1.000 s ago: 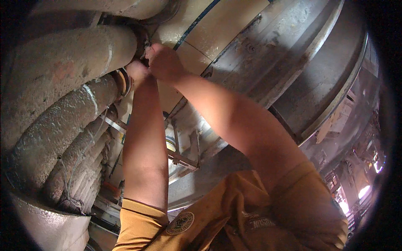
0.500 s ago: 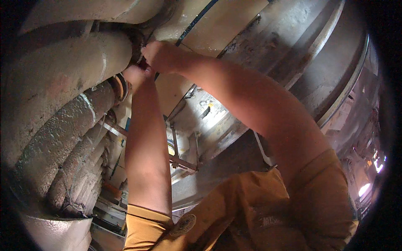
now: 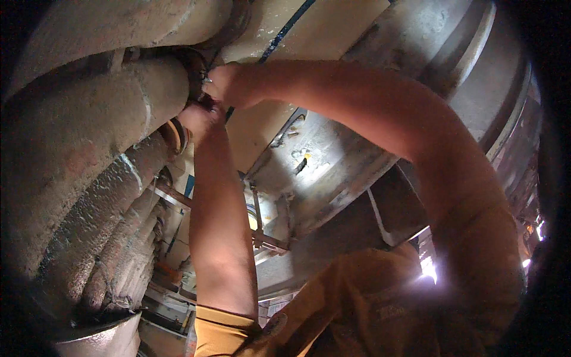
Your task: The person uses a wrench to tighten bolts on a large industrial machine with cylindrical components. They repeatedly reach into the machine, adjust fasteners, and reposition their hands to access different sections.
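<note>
Dark collar (image 3: 194, 70): at the right end of the large grey pipe (image 3: 113, 110), just beside both hands; contact unclear from where I stand.
Left hand (image 3: 200, 121): raised, fingers bent toward the collar, tips hidden; cannot tell what, if anything, they grip.
Right hand (image 3: 223, 83): close against the left, fingers curled in; any grip too small to make out.
Rough pipe (image 3: 98, 205): under the grey one, orange-brown ring (image 3: 176, 135) near left wrist.
Cream panel (image 3: 333, 27): behind right hand, blue-black stripe.
</note>
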Demonstrator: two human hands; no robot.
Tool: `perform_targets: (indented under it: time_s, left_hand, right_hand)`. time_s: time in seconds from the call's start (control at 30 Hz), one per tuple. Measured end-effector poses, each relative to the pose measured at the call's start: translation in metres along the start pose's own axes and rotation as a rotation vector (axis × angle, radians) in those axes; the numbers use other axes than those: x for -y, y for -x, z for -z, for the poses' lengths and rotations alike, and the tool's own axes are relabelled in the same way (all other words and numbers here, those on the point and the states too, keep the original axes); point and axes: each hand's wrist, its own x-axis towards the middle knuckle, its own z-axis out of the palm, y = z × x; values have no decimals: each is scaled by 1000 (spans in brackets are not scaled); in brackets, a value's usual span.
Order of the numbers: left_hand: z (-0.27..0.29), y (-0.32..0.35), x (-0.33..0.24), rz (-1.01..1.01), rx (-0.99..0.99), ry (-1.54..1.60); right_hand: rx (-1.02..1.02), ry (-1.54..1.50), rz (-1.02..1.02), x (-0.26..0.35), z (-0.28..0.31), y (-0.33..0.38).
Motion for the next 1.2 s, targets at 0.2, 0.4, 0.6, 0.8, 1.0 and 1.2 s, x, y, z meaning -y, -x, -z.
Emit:
perform_targets:
  time_s: [0.2, 0.4, 0.6, 0.8, 1.0, 1.2]
  left_hand:
    - [-23, 17, 9, -41, -213, -67]
    - [-24, 22, 11, -114, -128, -123]
    - [2, 2, 2, -61, -64, -95]
    - [-30, 14, 8, -162, 17, -369]
    - [-23, -13, 2, -109, -4, -150]
    - [-7, -27, 11, -111, -60, -92]
  right_hand:
    - [105, 1, 4, -25, -10, -8]
    - [276, -352, -262, -11, 12, -9]
    - [211, 171, 157, -10, 7, -9]
    - [298, -173, -206, -8, 16, -14]
    - [93, -653, -477, -13, -2, -9]
    - [287, -922, -510, -11, 8, -6]
